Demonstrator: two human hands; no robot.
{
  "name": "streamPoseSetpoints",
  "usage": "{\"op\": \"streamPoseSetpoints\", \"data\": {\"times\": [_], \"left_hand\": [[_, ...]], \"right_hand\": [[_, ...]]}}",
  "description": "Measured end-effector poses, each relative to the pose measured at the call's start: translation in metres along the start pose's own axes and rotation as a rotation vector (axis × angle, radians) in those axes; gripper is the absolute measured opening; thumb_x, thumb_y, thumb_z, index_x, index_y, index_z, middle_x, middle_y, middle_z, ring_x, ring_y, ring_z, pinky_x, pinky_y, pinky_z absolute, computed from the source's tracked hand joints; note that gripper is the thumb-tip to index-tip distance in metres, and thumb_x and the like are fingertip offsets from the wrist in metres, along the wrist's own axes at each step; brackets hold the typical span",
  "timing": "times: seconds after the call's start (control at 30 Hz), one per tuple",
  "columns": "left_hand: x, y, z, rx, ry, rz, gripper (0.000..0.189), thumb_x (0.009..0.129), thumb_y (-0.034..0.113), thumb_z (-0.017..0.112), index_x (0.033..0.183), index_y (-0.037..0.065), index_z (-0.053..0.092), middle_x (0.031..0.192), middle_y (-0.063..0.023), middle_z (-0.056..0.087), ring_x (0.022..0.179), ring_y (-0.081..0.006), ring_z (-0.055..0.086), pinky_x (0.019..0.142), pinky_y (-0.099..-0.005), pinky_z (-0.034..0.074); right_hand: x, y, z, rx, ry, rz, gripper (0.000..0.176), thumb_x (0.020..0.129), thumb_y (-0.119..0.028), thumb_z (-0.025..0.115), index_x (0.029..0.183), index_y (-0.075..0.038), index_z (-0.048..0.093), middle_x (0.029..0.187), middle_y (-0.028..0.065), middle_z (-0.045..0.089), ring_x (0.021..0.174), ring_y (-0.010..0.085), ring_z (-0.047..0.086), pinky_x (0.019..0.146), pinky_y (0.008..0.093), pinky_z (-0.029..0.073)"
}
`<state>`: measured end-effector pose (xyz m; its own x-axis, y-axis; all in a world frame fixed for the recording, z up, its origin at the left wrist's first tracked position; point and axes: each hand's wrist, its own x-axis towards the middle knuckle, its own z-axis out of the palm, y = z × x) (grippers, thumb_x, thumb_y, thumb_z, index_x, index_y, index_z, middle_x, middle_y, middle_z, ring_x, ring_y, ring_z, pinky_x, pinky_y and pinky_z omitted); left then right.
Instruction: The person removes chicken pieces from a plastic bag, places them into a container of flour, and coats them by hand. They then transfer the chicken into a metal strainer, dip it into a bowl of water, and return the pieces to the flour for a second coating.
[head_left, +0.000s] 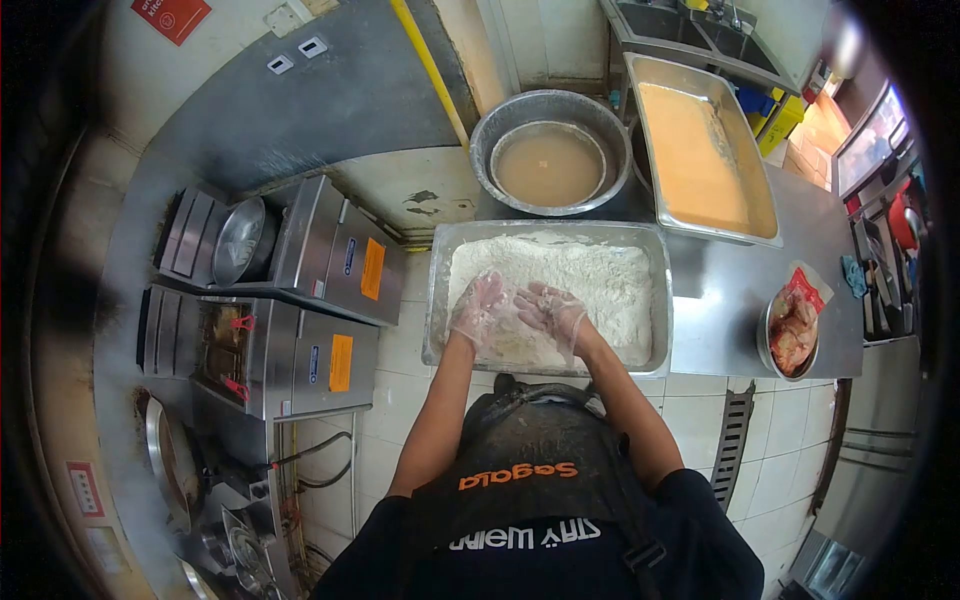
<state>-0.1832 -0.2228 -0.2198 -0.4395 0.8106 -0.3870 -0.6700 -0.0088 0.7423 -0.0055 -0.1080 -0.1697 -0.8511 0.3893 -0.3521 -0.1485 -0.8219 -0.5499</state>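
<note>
Left hand (483, 308), right hand (556, 314), both in one flour tray (440, 290)

I see white flour (600, 275) in the rectangular grey steel tray (437, 300) mid-frame, clear plastic gloves (470, 322) on the left hand (487, 308) and right hand (556, 314), orange batter (700, 160) in the long steel pan (648, 150) upper right, orange lettering (518, 476) on the black apron (530, 435) below.

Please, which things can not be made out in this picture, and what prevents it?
Head view: whatever lies beneath the left hand and right hand in the flour tray; gloves and flour cover it.
Head view: the sink, cut off by the top edge.
Head view: food in the bowl, too small, partly under a red packet.
Head view: print on the orange label, too small.
</note>
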Motion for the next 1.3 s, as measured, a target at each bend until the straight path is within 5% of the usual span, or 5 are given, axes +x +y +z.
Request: {"op": "streamPoseSetpoints", "data": {"times": [0.13, 0.87, 0.97, 1.03, 1.3], "left_hand": [[-0.006, 0.024, 0.034, -0.215, 0.406, -0.215, 0.059, 0.104, 0.046, 0.028, 0.145, 0.005, 0.033, 0.148, -0.0083, 0.042, 0.143, -0.0242, 0.026, 0.116, -0.0416, 0.026], [0.0, 0.012, 0.032, 0.027, 0.091, -0.082, 0.044, 0.103, 0.034, 0.04, 0.121, -0.002, 0.057, 0.114, -0.0169, 0.066, 0.101, -0.0258, 0.067, 0.08, -0.0336, 0.055], [0.025, -0.019, 0.001, 0.904, -0.281, 0.953, 0.044, 0.104, 0.032, 0.039, 0.124, -0.004, 0.053, 0.114, -0.0192, 0.066, 0.104, -0.0292, 0.066, 0.08, -0.0371, 0.056], [0.006, -0.001, 0.015, 0.189, -0.051, 0.035, 0.048, 0.1, 0.035, 0.048, 0.134, 0.002, 0.046, 0.123, -0.017, 0.061, 0.113, -0.0308, 0.061, 0.088, -0.0403, 0.055], [0.01, 0.011, -0.001, 0.202, 0.213, -0.249, 0.042, 0.099, 0.031, 0.05, 0.128, 0.001, 0.045, 0.128, -0.0201, 0.058, 0.115, -0.0319, 0.061, 0.085, -0.0395, 0.054]], "right_hand": [[0.002, -0.007, -0.002, -0.233, 0.085, 0.064, 0.044, 0.1, -0.022, 0.051, 0.135, 0.005, 0.043, 0.124, 0.0215, 0.06, 0.115, 0.0287, 0.059, 0.095, 0.0408, 0.052], [0.017, -0.005, -0.014, -0.399, 0.174, 0.019, 0.039, 0.097, -0.023, 0.056, 0.123, 0.007, 0.056, 0.115, 0.0184, 0.066, 0.103, 0.0286, 0.066, 0.091, 0.0356, 0.053], [0.021, 0.008, -0.031, -0.295, 0.183, -0.065, 0.036, 0.094, -0.019, 0.06, 0.119, 0.007, 0.058, 0.106, 0.0182, 0.068, 0.093, 0.0267, 0.069, 0.084, 0.0345, 0.056], [0.021, 0.005, -0.038, -0.235, 0.188, -0.098, 0.034, 0.093, -0.017, 0.062, 0.117, 0.007, 0.059, 0.1, 0.0182, 0.07, 0.086, 0.0257, 0.07, 0.079, 0.034, 0.057], [0.006, -0.027, -0.062, -0.392, 0.386, -0.125, 0.012, 0.088, -0.008, 0.062, 0.092, 0.003, 0.064, 0.084, 0.0151, 0.07, 0.062, 0.0196, 0.067, 0.055, 0.0299, 0.055]]}}
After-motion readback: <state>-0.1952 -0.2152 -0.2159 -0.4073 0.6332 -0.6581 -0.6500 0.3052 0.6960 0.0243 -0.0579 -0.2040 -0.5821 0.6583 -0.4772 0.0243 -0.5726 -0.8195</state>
